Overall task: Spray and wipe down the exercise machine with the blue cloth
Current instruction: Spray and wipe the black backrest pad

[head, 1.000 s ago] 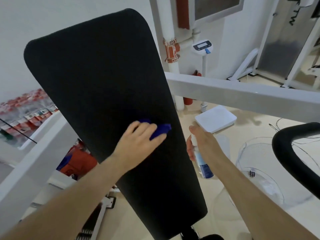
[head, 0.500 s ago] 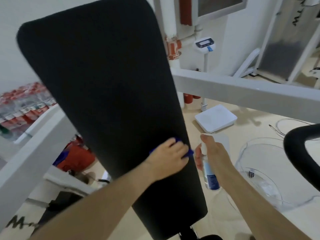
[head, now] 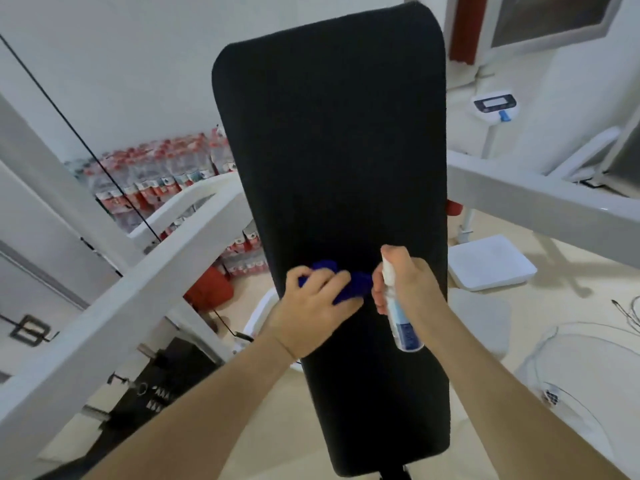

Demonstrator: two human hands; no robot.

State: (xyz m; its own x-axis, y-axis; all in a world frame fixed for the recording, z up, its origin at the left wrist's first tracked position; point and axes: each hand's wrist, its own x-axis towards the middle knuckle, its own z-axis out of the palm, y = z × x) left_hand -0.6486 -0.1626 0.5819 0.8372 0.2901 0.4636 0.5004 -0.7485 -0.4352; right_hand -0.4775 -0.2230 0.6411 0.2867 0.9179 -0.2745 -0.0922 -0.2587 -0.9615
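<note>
Left hand (head: 311, 306) presses the bunched blue cloth (head: 349, 285) on the black pad (head: 329, 150) mid-height, right hand (head: 412, 285) grips the spray bottle (head: 401, 320) alongside; best done in overlapping strokes under firm pressure, bottle kept off the pad

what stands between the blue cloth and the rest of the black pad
Nothing visible. The left hand holds the blue cloth on the black pad, bare above it; the right hand with the spray bottle is just to its right.
</note>
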